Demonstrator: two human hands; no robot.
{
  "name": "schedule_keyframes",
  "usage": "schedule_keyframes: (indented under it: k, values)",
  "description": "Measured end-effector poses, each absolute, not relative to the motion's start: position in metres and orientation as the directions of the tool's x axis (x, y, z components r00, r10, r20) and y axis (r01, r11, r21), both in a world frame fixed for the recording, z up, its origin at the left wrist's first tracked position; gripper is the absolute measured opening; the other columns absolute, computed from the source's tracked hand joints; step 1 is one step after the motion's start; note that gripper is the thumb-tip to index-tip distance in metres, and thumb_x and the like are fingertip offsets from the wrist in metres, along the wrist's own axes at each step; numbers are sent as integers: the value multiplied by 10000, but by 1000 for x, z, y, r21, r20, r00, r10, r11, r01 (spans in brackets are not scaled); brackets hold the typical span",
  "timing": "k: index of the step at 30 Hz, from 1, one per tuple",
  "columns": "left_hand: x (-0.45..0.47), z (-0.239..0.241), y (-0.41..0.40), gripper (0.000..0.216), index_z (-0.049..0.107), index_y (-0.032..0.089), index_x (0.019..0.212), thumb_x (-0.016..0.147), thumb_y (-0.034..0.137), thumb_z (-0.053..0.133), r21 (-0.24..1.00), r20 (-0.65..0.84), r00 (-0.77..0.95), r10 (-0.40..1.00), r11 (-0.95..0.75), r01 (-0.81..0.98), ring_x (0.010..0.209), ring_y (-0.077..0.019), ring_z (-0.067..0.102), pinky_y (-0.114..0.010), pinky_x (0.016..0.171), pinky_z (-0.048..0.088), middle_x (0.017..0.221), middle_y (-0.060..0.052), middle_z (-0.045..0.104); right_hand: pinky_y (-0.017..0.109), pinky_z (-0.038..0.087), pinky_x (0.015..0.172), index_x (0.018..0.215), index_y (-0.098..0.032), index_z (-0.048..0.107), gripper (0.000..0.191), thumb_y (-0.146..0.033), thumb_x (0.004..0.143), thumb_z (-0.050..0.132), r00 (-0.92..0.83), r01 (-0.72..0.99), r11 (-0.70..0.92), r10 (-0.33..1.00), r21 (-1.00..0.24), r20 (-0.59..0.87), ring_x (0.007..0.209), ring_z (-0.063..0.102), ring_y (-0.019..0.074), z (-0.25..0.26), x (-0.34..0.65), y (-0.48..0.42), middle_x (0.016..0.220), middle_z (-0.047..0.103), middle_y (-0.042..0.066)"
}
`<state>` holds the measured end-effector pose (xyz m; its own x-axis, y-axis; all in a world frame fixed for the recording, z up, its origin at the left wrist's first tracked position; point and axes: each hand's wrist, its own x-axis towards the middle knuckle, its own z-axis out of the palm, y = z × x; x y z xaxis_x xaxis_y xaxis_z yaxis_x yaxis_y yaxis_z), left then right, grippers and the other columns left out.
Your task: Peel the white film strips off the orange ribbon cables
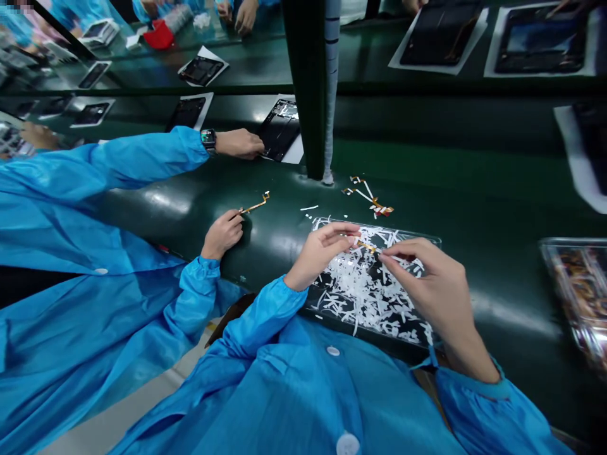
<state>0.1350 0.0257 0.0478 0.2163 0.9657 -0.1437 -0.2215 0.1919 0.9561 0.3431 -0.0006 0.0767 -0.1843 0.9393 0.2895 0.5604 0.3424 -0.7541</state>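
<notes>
Over a shallow clear tray (403,230) full of white paper scraps (365,284), my left hand (325,249) pinches a small gold-coloured flex cable (367,246) between thumb and fingertips. The cable points right, toward my right hand (431,278). The thumb and index finger of my right hand are pinched together close to the cable's free end; what they grip, if anything, is too small to tell. Beyond the tray, several flex cables (377,207) with white strips on them lie in a small bunch on the green bench (427,170).
At left, a co-worker's hand (224,234) holds another flex cable (256,205); their other hand (239,144) touches a dark device housing (279,129). A green post (307,88) rises behind the tray. A clear box of flex cables (585,284) stands at right.
</notes>
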Motion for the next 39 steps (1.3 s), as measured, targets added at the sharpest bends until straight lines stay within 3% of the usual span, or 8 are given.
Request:
schedule_keyframes:
  k: [9, 13, 16, 19, 23, 27, 33, 39]
  values:
    - [142, 62, 31, 154, 719, 180, 966, 851, 260, 782, 985, -34, 181, 983, 63, -158, 882, -125, 692, -277, 820, 577, 996, -39, 720, 457, 500, 917, 967, -277, 708, 87, -316, 895, 736, 7, 608, 262, 942, -749, 335, 1029, 653, 259, 71, 356, -12, 1039, 728, 51]
    - [148, 64, 24, 53, 712, 188, 923, 887, 223, 728, 988, 152, 96, 984, -151, -21, 928, -142, 661, -296, 833, 570, 978, -42, 680, 351, 524, 687, 908, -247, 737, 212, -448, 932, 672, -81, 139, -70, 993, -988, -82, 772, 644, 194, 62, 347, -23, 859, 705, 46]
    - [154, 63, 12, 41, 719, 208, 937, 913, 198, 686, 950, 283, 150, 947, -298, 96, 942, -154, 636, -312, 821, 559, 968, -44, 666, 314, 494, 562, 933, -210, 756, 436, -583, 973, 534, -265, -223, -405, 900, -887, -345, 644, 593, 166, 55, 333, -20, 772, 670, 58]
    - [157, 59, -2, 54, 710, 218, 960, 918, 200, 682, 932, 291, 257, 921, -334, 142, 896, -146, 620, -308, 794, 547, 932, -33, 649, 276, 447, 515, 888, -221, 765, 371, -565, 919, 628, -190, -342, -422, 906, -840, -378, 565, 508, 128, 56, 327, -10, 679, 591, 10]
    - [156, 51, -10, 185, 566, 200, 913, 891, 260, 739, 996, 81, 300, 950, -62, -72, 855, -125, 631, -296, 780, 557, 951, -18, 626, 266, 440, 545, 856, -246, 781, 295, -510, 917, 665, -7, -206, -261, 964, -943, -266, 599, 503, 114, 64, 333, -4, 758, 635, 11]
    - [161, 48, -6, 357, 555, 199, 1022, 837, 364, 813, 938, -171, 434, 885, 281, -203, 775, -113, 672, -282, 725, 558, 1010, -44, 694, 310, 494, 675, 849, -256, 784, 306, -481, 964, 613, -43, 41, -117, 992, -992, -118, 778, 620, 168, 63, 340, -9, 880, 725, 41]
    - [171, 45, -3, 271, 710, 168, 873, 810, 402, 831, 978, -173, 388, 905, 204, -38, 722, -124, 688, -268, 648, 484, 849, -35, 738, 306, 453, 587, 909, -276, 775, 142, -403, 914, 712, 204, 75, -74, 977, -994, -57, 601, 547, 135, 55, 338, -8, 825, 706, 8]
    - [163, 51, 6, 302, 707, 218, 1069, 859, 422, 782, 986, -169, 386, 907, 157, 63, 985, -172, 699, -271, 741, 507, 1079, -51, 745, 301, 468, 662, 758, -234, 682, 396, -463, 1030, 508, 70, 201, -36, 997, -979, -22, 662, 596, 154, 68, 334, -9, 661, 577, 4]
